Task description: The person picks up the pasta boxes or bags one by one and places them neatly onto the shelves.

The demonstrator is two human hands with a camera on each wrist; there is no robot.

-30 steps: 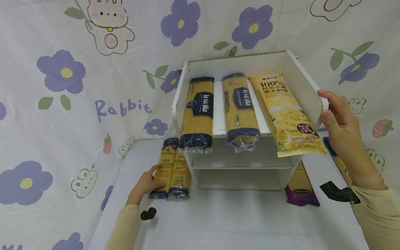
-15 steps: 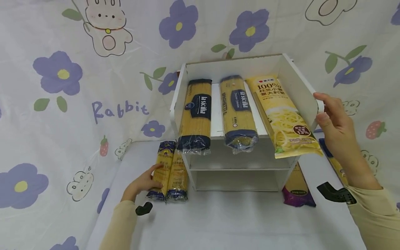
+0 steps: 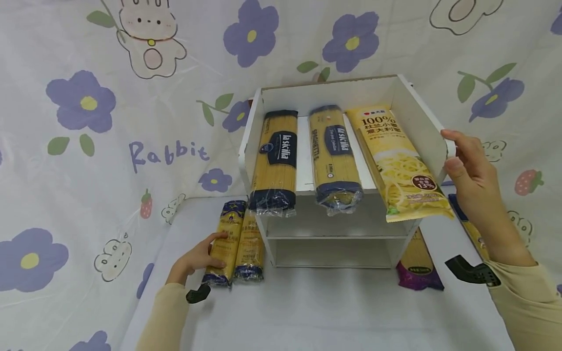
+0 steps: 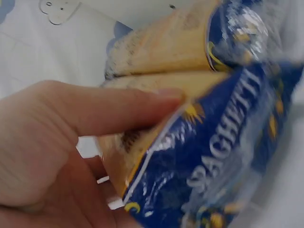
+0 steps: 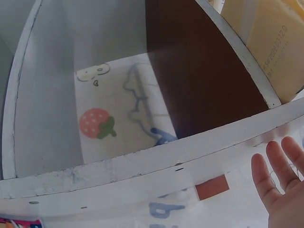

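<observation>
My left hand (image 3: pixel 199 254) grips a yellow and blue spaghetti pack (image 3: pixel 232 219) left of the white shelf, thumb on one side and fingers around the other. In the left wrist view its blue end (image 4: pixel 204 156) reads "SPAGHETTI". A similar pack (image 3: pixel 251 243) lies against the shelf's left side, right beside the gripped one. My right hand (image 3: pixel 476 187) holds the front corner of the shelf's right side panel (image 3: pixel 421 117) between thumb and fingers. In the right wrist view, fingertips (image 5: pixel 273 149) show near the shelf's white edge (image 5: pixel 142 159).
On the shelf's top level lie two blue-banded spaghetti packs (image 3: pixel 274 165) (image 3: pixel 335 158) and a yellow noodle pack (image 3: pixel 397 165) jutting over the front. Two lower levels sit below. Right of the shelf are a purple-ended pack (image 3: pixel 419 265) and a blue-edged pack (image 3: pixel 470 224).
My left hand and its spaghetti pack have shifted slightly left and toward me, widening the gap to the neighbouring pack. The right hand keeps its place on the shelf. The head view shifted slightly.
</observation>
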